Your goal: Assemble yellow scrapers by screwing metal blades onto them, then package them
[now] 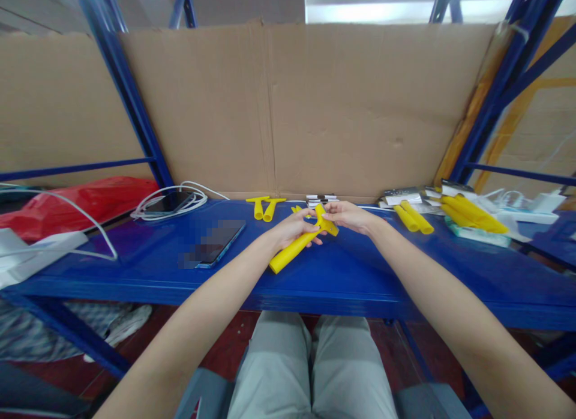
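Observation:
A yellow T-shaped tool (291,255) with a thick tubular handle is held slanted above the blue table. Wrapped around the handle near the crosspiece is my left hand (291,228); the handle's lower end points down toward me. My right hand (345,215) has its fingers closed at the crosspiece, and whether they hold anything small there is hidden. Behind my left hand, small yellow pieces (300,209) lie partly covered. Two more yellow T-shaped tools (263,208) rest at the back of the table.
A phone (222,242) lies left of my hands, with a coiled white cable (191,204) behind it. On the right are yellow tubes (413,217), further yellow tubes (474,214) and packets (402,196). Cardboard (333,107) walls off the back, between blue posts (135,101).

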### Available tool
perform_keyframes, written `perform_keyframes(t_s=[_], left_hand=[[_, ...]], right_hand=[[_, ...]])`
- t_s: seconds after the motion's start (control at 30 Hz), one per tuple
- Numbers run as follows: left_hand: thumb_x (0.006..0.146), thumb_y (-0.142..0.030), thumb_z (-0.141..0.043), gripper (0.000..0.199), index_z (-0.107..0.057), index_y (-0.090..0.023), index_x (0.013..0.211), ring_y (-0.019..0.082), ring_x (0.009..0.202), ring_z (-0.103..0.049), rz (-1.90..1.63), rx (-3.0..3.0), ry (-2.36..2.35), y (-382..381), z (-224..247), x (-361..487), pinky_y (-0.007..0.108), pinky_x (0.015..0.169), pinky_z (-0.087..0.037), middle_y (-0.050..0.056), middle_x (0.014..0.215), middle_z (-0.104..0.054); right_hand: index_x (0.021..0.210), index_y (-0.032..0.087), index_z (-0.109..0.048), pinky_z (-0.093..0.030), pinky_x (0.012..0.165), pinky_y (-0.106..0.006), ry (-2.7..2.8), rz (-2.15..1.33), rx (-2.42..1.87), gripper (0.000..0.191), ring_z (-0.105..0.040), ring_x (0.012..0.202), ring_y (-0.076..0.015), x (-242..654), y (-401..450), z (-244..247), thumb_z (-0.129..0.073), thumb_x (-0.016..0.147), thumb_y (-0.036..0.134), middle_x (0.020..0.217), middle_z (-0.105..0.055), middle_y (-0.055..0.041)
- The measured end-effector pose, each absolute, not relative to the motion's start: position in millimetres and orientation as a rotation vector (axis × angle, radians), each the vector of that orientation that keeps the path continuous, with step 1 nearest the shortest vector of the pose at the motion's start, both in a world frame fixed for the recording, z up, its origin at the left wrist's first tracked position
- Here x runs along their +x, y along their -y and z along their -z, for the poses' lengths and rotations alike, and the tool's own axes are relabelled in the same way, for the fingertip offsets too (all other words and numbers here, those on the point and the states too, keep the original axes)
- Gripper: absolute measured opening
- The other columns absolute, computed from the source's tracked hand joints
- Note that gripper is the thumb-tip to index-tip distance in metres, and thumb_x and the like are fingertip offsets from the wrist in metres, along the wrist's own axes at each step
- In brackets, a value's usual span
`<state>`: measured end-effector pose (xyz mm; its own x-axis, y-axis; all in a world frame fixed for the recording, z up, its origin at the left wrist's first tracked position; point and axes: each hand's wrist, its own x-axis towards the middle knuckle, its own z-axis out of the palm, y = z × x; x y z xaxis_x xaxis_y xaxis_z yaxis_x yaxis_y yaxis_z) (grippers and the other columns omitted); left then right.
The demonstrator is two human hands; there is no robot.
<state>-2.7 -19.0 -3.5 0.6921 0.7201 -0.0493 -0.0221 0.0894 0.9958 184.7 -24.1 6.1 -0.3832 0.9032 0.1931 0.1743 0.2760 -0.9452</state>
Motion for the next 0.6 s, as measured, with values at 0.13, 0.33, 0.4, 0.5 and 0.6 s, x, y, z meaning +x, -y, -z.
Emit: perform_keyframes(t_s=[0.13, 0.33, 0.4, 0.5, 0.6], left_hand=[[0.079, -0.007, -0.058, 0.036, -0.041, -0.020, 0.107, 0.016, 0.056, -0.066, -0.609, 1.395, -0.646, 20.7, 1.7, -2.2, 0.019, 0.045, -0.046, 0.010, 0.084, -0.068], [0.079, -0.005, -0.056, 0.038, -0.038, -0.020, 0.110, 0.016, 0.054, -0.065, -0.614, 1.382, -0.679, 24.2, -1.3, -0.5, 0.019, 0.043, -0.044, 0.009, 0.083, -0.067], [0.080, -0.004, -0.054, 0.037, -0.038, -0.020, 0.109, 0.016, 0.053, -0.065, -0.623, 1.384, -0.692, 25.1, -2.1, 0.2, 0.019, 0.042, -0.044, 0.008, 0.081, -0.067], [0.080, -0.003, -0.052, 0.036, -0.038, -0.020, 0.109, 0.015, 0.053, -0.065, -0.632, 1.400, -0.699, 25.5, -2.3, 0.8, 0.018, 0.042, -0.044, 0.007, 0.080, -0.067], [0.079, -0.004, -0.054, 0.035, -0.041, -0.020, 0.108, 0.014, 0.052, -0.064, -0.647, 1.439, -0.706, 25.0, -1.2, 0.7, 0.017, 0.042, -0.043, 0.006, 0.078, -0.067]], right_hand=[[0.076, 0.018, -0.057, -0.043, 0.060, -0.022, 1.719, -1.222, -0.948, 0.035, -0.053, 0.063, -0.0103, 186.4, 24.1, -6.3, -0.081, 0.056, 0.036, 0.072, -0.058, 0.0017], [0.075, 0.018, -0.056, -0.043, 0.061, -0.023, 1.697, -1.262, -0.934, 0.034, -0.053, 0.063, -0.0104, 188.0, 22.0, -4.5, -0.079, 0.058, 0.035, 0.072, -0.057, 0.0020], [0.076, 0.018, -0.056, -0.042, 0.060, -0.023, 1.712, -1.219, -0.946, 0.034, -0.053, 0.064, -0.0106, 186.6, 23.5, -5.1, -0.079, 0.059, 0.036, 0.072, -0.058, 0.0019], [0.078, 0.018, -0.057, -0.040, 0.059, -0.023, 1.742, -1.146, -0.955, 0.032, -0.052, 0.065, -0.0106, 184.9, 24.9, -5.3, -0.077, 0.061, 0.036, 0.073, -0.058, 0.0019], [0.079, 0.017, -0.057, -0.041, 0.061, -0.023, 1.780, -1.084, -0.951, 0.030, -0.052, 0.066, -0.0105, 184.2, 23.0, -3.3, -0.075, 0.063, 0.036, 0.074, -0.058, 0.0015]])
